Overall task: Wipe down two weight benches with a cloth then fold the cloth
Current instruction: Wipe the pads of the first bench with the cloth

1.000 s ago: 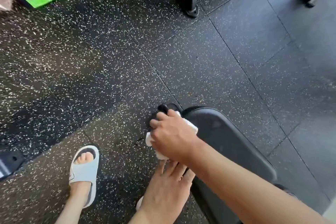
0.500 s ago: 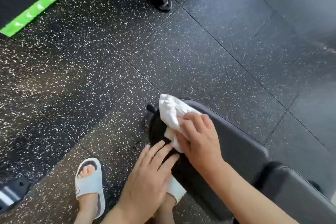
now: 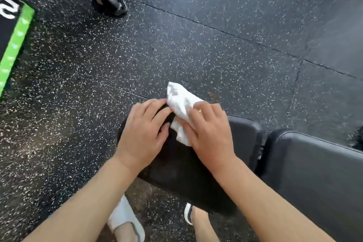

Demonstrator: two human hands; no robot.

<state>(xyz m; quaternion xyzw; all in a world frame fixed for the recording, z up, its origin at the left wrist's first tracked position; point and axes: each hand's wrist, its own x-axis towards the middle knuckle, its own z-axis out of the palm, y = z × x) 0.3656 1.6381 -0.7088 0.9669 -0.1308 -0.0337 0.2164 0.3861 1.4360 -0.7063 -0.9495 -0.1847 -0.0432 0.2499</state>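
A crumpled white cloth (image 3: 179, 102) sits at the far end of a black padded weight bench seat (image 3: 243, 137). My right hand (image 3: 210, 133) grips the cloth from the right, fingers curled over it. My left hand (image 3: 143, 133) rests beside it on the seat's end, its fingertips touching the cloth's left edge. Part of the cloth sticks up past both hands. The bench's second, longer pad (image 3: 314, 167) runs off to the right.
Black speckled rubber floor tiles (image 3: 196, 45) surround the bench. A black equipment leg with a foot (image 3: 110, 0) stands at the upper left. A green-edged mat (image 3: 13, 49) lies at the far left. My feet in white slides (image 3: 125, 220) stand under the bench's near side.
My right hand brought the cloth up from the seat's end onto its top. My left hand rose to meet the cloth. The view shifted right, showing more of the second pad.
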